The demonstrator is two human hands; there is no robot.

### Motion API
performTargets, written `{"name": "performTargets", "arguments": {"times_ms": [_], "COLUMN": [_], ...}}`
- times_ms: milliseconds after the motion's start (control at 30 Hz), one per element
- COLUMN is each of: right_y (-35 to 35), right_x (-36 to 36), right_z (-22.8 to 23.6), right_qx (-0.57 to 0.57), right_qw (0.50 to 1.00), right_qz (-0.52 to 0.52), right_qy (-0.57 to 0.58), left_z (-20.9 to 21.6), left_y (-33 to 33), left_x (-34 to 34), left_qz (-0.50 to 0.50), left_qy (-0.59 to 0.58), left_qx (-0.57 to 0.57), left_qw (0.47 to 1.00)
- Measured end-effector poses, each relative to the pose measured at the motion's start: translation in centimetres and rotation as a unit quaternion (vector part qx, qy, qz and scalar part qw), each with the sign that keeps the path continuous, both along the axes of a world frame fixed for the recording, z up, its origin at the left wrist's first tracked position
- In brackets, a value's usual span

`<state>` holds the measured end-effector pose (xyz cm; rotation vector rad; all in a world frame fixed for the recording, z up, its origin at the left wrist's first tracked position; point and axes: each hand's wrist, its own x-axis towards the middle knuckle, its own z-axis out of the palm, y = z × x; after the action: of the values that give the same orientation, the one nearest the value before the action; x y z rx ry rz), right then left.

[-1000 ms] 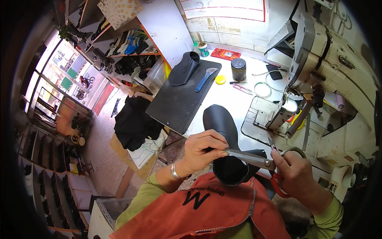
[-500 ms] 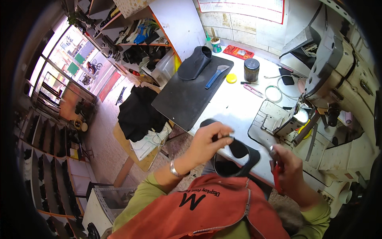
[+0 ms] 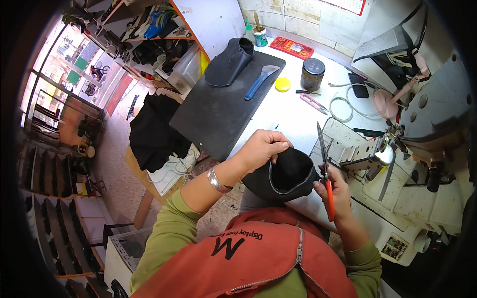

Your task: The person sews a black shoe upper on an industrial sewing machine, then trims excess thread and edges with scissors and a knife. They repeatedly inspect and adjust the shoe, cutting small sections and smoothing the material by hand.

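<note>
My left hand [image 3: 263, 149] pinches the rim of a black leather shoe upper [image 3: 261, 181] between thumb and fingers. The upper lies over my lap at the table's front edge, its wide opening turned up toward me. Red-handled scissors [image 3: 329, 196] are gripped in my right hand [image 3: 340, 191], with the blades pointing up and away. The fingertips of that hand are close against the upper's right edge; whether they pinch it I cannot tell. On a dark cutting mat [image 3: 203, 119] farther off rests a second black shoe upper [image 3: 227, 67], beside a blue-handled knife [image 3: 259, 85].
A sewing machine [image 3: 422, 119] fills the right side. Behind my hands on the white table are a dark jar [image 3: 313, 74], a yellow lid [image 3: 282, 84], pink-handled snips [image 3: 313, 103], and a coiled clear tube [image 3: 341, 109]. Black cloth [image 3: 154, 131] lies left of the table.
The right hand has moved left to the upper, with the scissors now upright. The upper's opening has turned to face me more fully. My view has shifted somewhat to the right.
</note>
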<state>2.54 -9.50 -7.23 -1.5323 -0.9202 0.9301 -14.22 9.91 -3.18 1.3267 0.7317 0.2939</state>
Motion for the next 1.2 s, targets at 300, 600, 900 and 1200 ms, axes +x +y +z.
{"name": "performTargets", "arguments": {"times_ms": [300, 600, 900, 1200], "right_y": [-2.8, -6.6, -14.5, -16.8], "right_x": [0.3, 2.2, 5.8, 11.2], "right_z": [-1.4, -1.4, -4.1, -6.2], "right_qx": [-0.075, -0.129, -0.143, -0.166], "right_qw": [0.990, 0.987, 0.933, 0.847], "right_qz": [0.008, -0.042, -0.150, -0.291], "right_qy": [0.117, 0.083, -0.293, -0.413], "left_z": [-4.4, -8.1, -5.7, -3.4], "left_y": [2.1, 2.3, 0.6, -3.3], "left_x": [4.3, 5.9, 2.9, -0.1], "left_qz": [-0.144, -0.153, -0.107, -0.245], "left_qy": [0.007, 0.015, -0.029, 0.020], "left_qx": [-0.021, -0.052, 0.189, 0.565], "left_qw": [0.989, 0.987, 0.976, 0.788]}}
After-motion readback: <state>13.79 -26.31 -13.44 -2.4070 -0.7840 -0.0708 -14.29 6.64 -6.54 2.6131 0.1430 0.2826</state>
